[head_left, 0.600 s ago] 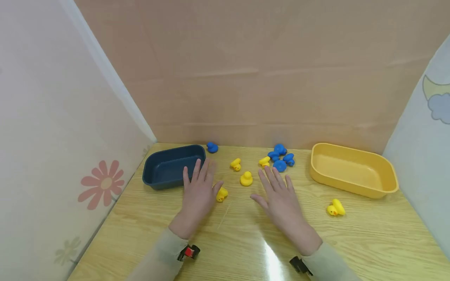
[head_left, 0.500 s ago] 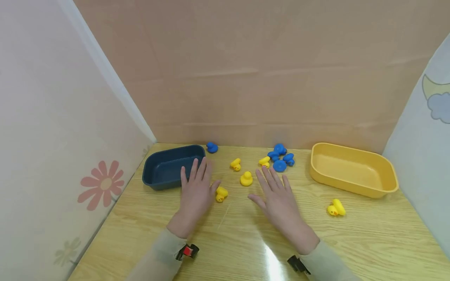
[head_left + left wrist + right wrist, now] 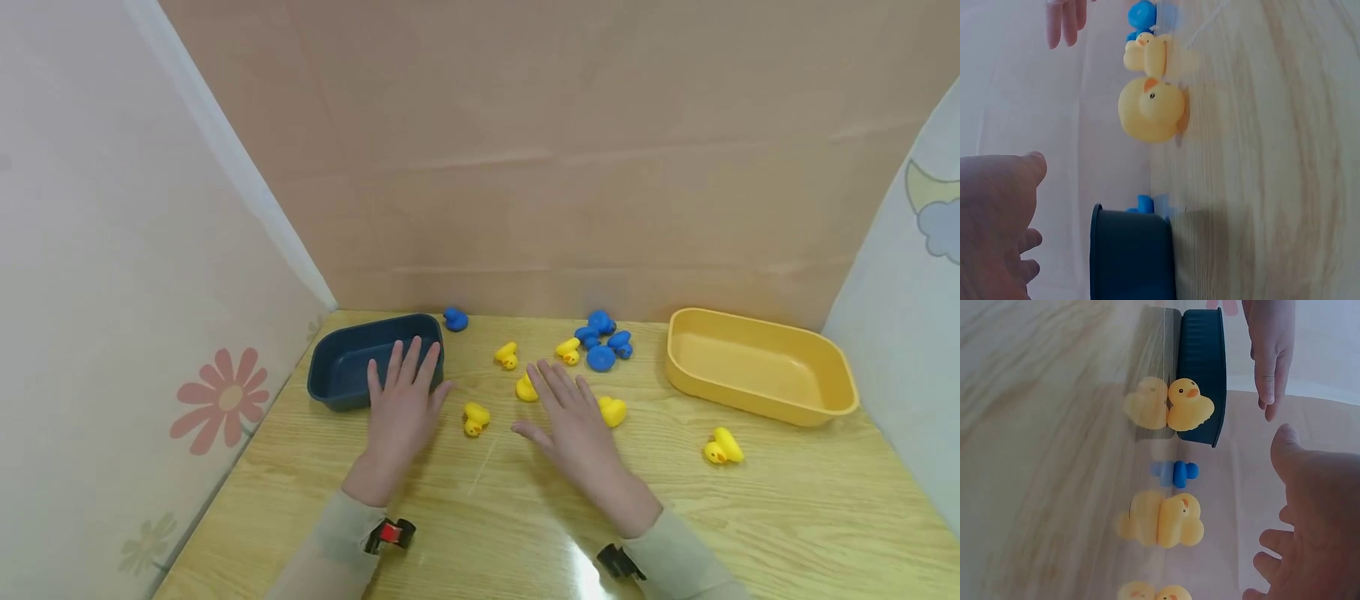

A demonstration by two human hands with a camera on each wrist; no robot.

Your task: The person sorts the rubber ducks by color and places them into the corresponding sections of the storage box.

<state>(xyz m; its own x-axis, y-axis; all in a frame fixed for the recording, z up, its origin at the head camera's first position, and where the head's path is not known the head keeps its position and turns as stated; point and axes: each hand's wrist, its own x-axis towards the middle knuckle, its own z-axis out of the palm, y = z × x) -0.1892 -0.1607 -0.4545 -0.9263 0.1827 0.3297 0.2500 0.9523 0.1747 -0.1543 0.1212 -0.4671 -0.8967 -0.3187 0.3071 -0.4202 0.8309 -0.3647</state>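
My left hand [image 3: 401,421] hovers with spread fingers over the near right side of the dark blue tray [image 3: 337,402], holding nothing. Just right of it lies a yellow rubber duck [image 3: 476,419], seen larger as a yellow duck [image 3: 1154,109] in the left wrist view. My right hand [image 3: 577,433], also flat with fingers apart, is held above the table. Its fingers partly cover one upright yellow duck [image 3: 525,388], and another yellow duck [image 3: 612,412] shows at its right edge. In the right wrist view the right hand [image 3: 1322,512] is raised off the surface, gripping nothing.
A yellow tray [image 3: 757,407] stands at the back right, with a yellow duck [image 3: 723,447] in front. Several blue ducks [image 3: 601,358] cluster at the back; one blue duck [image 3: 455,319] sits beside the dark tray. Two more yellow ducks [image 3: 506,356] lie farther back. Fabric walls enclose the table.
Both hands have drifted left, the left one farther over the dark tray. A yellow duck that the right hand hid now shows at its right. The head view has shifted slightly.
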